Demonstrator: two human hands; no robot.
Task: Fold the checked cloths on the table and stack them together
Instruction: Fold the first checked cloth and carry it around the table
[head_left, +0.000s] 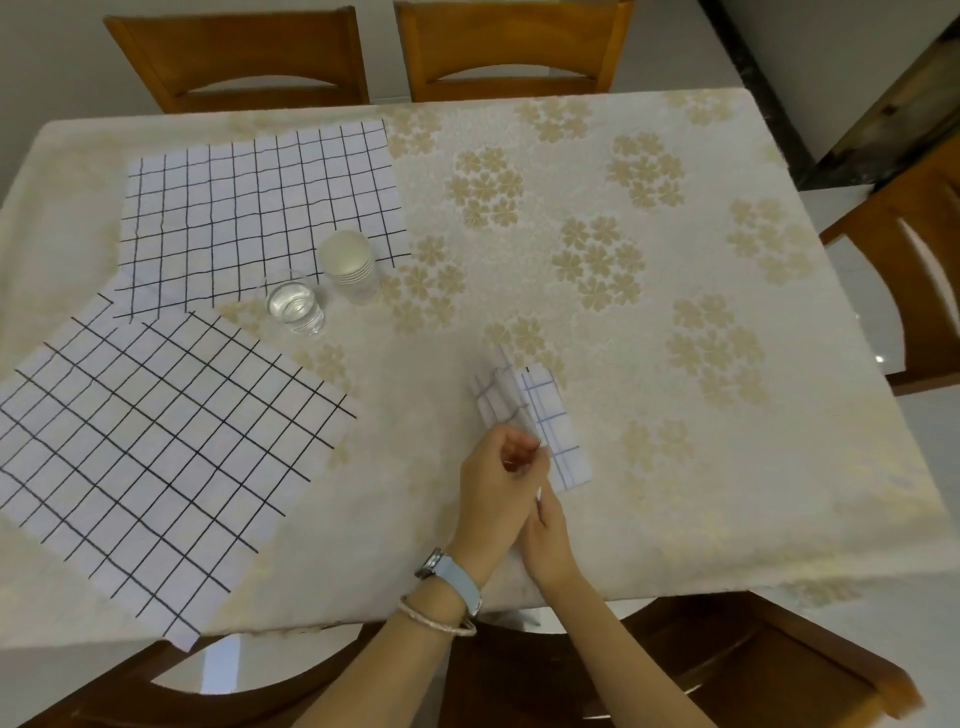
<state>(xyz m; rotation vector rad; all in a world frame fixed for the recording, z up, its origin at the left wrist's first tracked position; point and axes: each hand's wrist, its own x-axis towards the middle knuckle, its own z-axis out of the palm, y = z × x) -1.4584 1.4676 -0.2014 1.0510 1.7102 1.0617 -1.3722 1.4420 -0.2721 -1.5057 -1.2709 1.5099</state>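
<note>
A small folded checked cloth (558, 431) lies near the middle front of the table, partly lifted and blurred at its left side. My left hand (496, 483), with a watch and bangle on the wrist, pinches its near left edge. My right hand (548, 540) sits just behind and right of the left hand, fingers on the cloth's near end. Two flat unfolded checked cloths lie to the left: one (150, 457) at the front left, hanging over the table edge, and one (249, 208) at the back left.
A glass of water (296, 307) and a stack of paper cups (349, 265) stand by the back-left cloth's near corner. The table wears a cream floral tablecloth (675, 260). Wooden chairs (514, 47) surround the table on all sides.
</note>
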